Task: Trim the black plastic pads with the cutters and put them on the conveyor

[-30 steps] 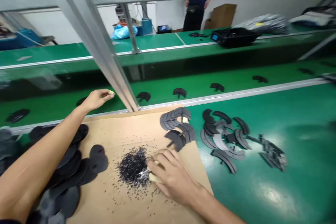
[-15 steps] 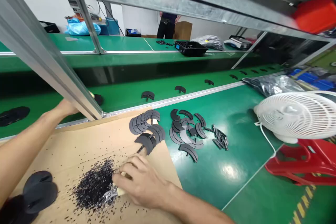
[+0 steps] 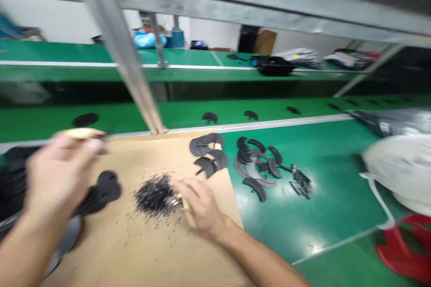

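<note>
My left hand (image 3: 63, 166), blurred by motion, is raised over the left side of the brown cardboard (image 3: 134, 255). Its fingers are closed, and what they hold, if anything, is too smeared to name. My right hand (image 3: 202, 208) is wrapped round a small metal tool (image 3: 175, 201), whose tip touches the right edge of a pile of tiny black pieces (image 3: 154, 195). Above that hand, fanned curved black parts (image 3: 205, 143) lie on the cardboard. Round black discs (image 3: 107, 187) rest beside my left hand.
More curved parts (image 3: 257, 163) and thin black pieces (image 3: 302, 182) lie on the green table (image 3: 330, 202). A green belt (image 3: 182, 114) with spaced parts runs behind a metal post (image 3: 134, 71). At right are a white fan (image 3: 400, 170) and a red stool (image 3: 400, 255).
My left hand has come back from the belt, behind the post, to above the cardboard. The view has shifted left. My right hand still holds the tool at the pile.
</note>
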`<move>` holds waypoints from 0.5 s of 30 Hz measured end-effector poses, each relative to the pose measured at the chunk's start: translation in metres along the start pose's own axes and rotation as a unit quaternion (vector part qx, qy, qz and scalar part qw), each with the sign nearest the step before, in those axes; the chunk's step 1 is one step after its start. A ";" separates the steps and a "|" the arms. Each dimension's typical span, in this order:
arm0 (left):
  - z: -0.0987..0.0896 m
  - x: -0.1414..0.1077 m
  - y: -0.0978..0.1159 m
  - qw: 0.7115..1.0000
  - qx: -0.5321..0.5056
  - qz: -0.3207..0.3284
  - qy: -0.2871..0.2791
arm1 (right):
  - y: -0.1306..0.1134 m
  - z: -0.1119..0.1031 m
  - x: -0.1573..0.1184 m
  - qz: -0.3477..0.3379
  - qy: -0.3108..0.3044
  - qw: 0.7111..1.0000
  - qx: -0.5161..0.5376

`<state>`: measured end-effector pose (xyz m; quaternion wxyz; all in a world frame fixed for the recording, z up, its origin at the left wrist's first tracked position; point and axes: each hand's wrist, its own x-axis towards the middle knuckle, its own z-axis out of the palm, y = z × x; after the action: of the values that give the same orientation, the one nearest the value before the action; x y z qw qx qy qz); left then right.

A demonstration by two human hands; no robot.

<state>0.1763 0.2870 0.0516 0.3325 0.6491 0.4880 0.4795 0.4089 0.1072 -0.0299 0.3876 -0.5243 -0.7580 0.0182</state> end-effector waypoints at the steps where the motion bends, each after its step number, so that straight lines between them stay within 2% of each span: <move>1: 0.008 -0.027 0.004 0.997 -0.024 -0.047 -0.064 | 0.000 -0.001 0.002 0.004 0.025 1.000 0.014; 3: 0.030 -0.067 0.007 0.957 -0.113 -0.098 -0.250 | 0.003 -0.002 0.010 -0.008 0.061 0.998 0.030; 4: 0.041 -0.080 0.003 0.929 -0.152 -0.118 -0.315 | 0.005 -0.002 0.015 -0.042 0.058 0.996 0.044; 6: 0.054 -0.093 -0.011 0.886 -0.201 -0.156 -0.388 | 0.010 0.000 0.025 -0.070 0.019 0.993 0.089; 8: 0.051 -0.097 -0.024 0.872 -0.204 -0.162 -0.414 | 0.012 0.002 0.031 -0.087 -0.024 0.988 0.129; 10: 0.035 -0.095 -0.030 0.891 -0.122 -0.098 -0.426 | 0.010 0.003 0.032 -0.084 -0.042 0.985 0.146; 12: 0.013 -0.084 -0.032 0.914 0.049 0.013 -0.403 | 0.006 0.004 0.031 -0.054 -0.034 0.987 0.148; 13: 0.001 -0.075 -0.032 0.913 0.153 0.063 -0.372 | 0.005 0.004 0.030 -0.028 -0.021 0.988 0.148; 15: -0.018 -0.056 -0.035 0.881 0.341 0.107 -0.311 | 0.002 0.004 0.031 0.049 0.008 0.988 0.148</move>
<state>0.1446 0.2439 0.0093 0.1715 0.8864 0.4204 0.0898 0.4038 0.1348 -0.0159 0.4656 -0.4979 -0.7170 0.1456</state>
